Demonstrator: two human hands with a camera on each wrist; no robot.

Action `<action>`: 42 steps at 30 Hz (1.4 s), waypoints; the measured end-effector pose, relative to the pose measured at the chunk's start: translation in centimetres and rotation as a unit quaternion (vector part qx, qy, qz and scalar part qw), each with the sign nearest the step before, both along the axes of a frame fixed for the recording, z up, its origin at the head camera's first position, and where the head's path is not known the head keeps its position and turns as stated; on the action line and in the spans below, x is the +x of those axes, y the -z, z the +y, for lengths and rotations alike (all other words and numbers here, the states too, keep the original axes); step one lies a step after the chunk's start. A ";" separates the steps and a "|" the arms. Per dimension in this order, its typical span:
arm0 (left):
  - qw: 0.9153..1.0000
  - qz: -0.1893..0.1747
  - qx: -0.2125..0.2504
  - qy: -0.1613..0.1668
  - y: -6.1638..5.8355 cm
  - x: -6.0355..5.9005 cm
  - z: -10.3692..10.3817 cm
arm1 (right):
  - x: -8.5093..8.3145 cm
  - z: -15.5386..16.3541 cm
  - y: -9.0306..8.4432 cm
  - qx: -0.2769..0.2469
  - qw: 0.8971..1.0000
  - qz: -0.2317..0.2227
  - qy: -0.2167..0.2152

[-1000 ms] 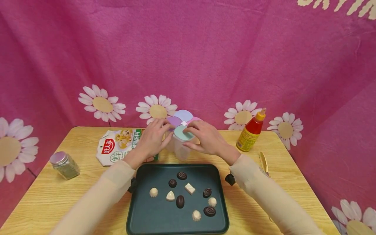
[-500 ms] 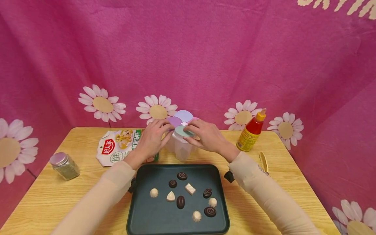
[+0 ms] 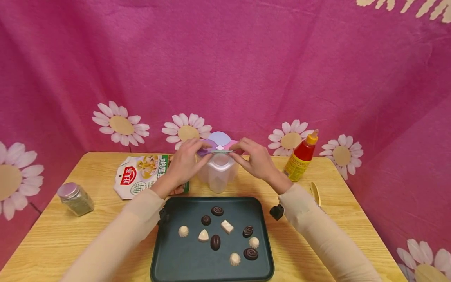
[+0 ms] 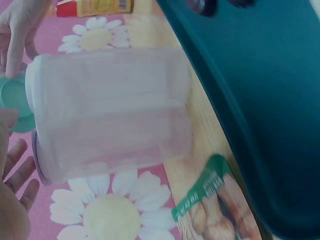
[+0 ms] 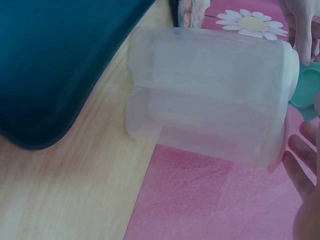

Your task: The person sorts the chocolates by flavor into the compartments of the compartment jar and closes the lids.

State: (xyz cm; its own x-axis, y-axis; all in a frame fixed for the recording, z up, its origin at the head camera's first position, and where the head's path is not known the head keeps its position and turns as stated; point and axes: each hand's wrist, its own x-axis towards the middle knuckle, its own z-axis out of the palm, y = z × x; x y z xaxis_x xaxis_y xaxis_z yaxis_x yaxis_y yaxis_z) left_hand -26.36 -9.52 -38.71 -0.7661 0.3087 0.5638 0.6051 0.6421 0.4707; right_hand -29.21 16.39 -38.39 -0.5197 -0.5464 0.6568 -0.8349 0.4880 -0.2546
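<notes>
A translucent canister (image 3: pixel 218 178) with several petal-shaped lids stands behind the tray. Its front green lid (image 4: pixel 15 97) is flipped up, almost edge-on in the head view, baring the round opening beneath. My left hand (image 3: pixel 186 161) pinches the lid's left edge between thumb and fingers. At the opposite edge my right hand (image 3: pixel 258 159) pinches it the same way. The blue lid (image 3: pixel 219 138) lies flat at the back, the purple lid (image 3: pixel 208 145) and pink lid (image 5: pixel 280 150) at the sides, partly hidden by my fingers.
A dark tray (image 3: pixel 165 262) with several dark and white chocolates lies in front. To the left are a seasoning packet (image 3: pixel 141 176) and a spice jar (image 3: pixel 76 199). A red sauce bottle (image 3: pixel 301 156) and wooden tongs (image 3: pixel 315 194) are on the right.
The green lid has gone from lying closed on the canister to tilted up. Both hands have shifted to its two sides, the right one moving slightly outward.
</notes>
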 end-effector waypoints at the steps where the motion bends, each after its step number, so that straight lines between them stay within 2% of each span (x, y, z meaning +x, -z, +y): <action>1: 1.000 -0.008 0.012 0.003 -0.1 -0.1 0.2 | 0.0 -0.1 -0.1 -0.006 1.000 -0.004 0.002; 9: 0.998 -0.034 0.059 0.008 -0.7 -0.8 1.1 | -0.3 -0.6 -0.6 -0.028 0.998 -0.049 0.026; 13: 0.995 -0.066 0.075 0.001 -0.9 -1.1 1.3 | 0.6 -0.3 -1.1 -0.047 0.995 -0.066 0.057; 19: 0.989 -0.110 0.097 -0.015 -1.2 -1.3 1.5 | 4.1 2.2 -1.8 -0.052 0.986 -0.101 0.123; 24: 0.986 -0.123 0.107 -0.016 -1.3 -1.4 1.7 | 7.8 6.0 -1.1 -0.022 0.975 -0.111 0.190; 28: 0.987 -0.121 0.108 -0.015 -1.3 -1.4 1.7 | 10.7 9.1 0.1 0.018 0.959 -0.128 0.254; 34: 0.987 -0.123 0.101 -0.019 -1.5 -1.3 1.7 | 14.4 13.6 1.9 0.077 0.917 -0.174 0.350; 38: 0.988 -0.123 0.097 -0.017 -1.6 -1.2 1.6 | 16.1 16.5 3.9 0.096 0.896 -0.183 0.393; 42: 0.988 -0.114 0.098 -0.021 -1.5 -1.1 1.5 | 17.2 18.3 6.0 0.128 0.872 -0.216 0.420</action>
State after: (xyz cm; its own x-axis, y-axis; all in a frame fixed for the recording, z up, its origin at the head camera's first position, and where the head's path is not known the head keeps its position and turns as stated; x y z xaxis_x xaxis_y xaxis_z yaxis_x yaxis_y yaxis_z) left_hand -27.50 -8.04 -37.24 -0.8900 0.1750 0.4211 0.4434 0.5473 0.7098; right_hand -11.98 34.72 -44.39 -0.9760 0.0472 0.2125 -0.0075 0.9684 -0.2492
